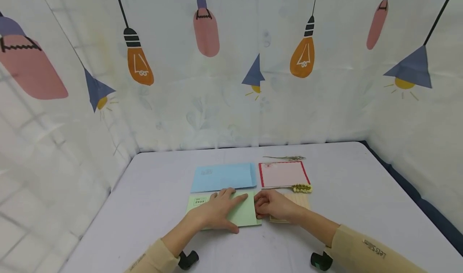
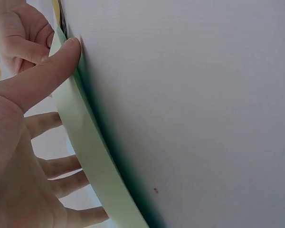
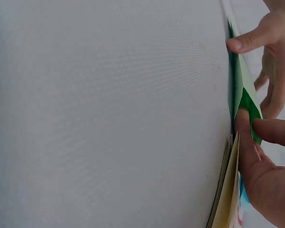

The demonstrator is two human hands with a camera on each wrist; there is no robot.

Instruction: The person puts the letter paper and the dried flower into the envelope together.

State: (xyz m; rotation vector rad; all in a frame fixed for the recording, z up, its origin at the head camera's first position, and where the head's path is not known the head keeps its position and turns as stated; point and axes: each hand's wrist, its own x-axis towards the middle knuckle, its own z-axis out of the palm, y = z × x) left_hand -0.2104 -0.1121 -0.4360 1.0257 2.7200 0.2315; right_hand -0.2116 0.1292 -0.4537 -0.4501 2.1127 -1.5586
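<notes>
A pale green envelope [image 1: 246,215] with a small printed box at its left lies on the table. Spread across its top, my left hand [image 1: 220,211] has straight fingers, its thumb by the near edge. At the right end, my right hand [image 1: 275,204] has curled fingers and pinches the envelope's edge. In the right wrist view, the thumb [image 3: 243,121] and a forefinger [image 3: 275,130] are at the gaping end, where darker green inside shows. Beneath the right hand lies a small stack of beige striped paper [image 1: 300,200], partly hidden.
Behind the green envelope lies a light blue envelope [image 1: 224,177]. To its right is a pink card [image 1: 282,175] with a red border. A yellow dried flower [image 1: 302,188] lies along the card's near edge, and a thin dried sprig [image 1: 296,158] behind it. A printed curtain [image 1: 224,120] hangs behind the table.
</notes>
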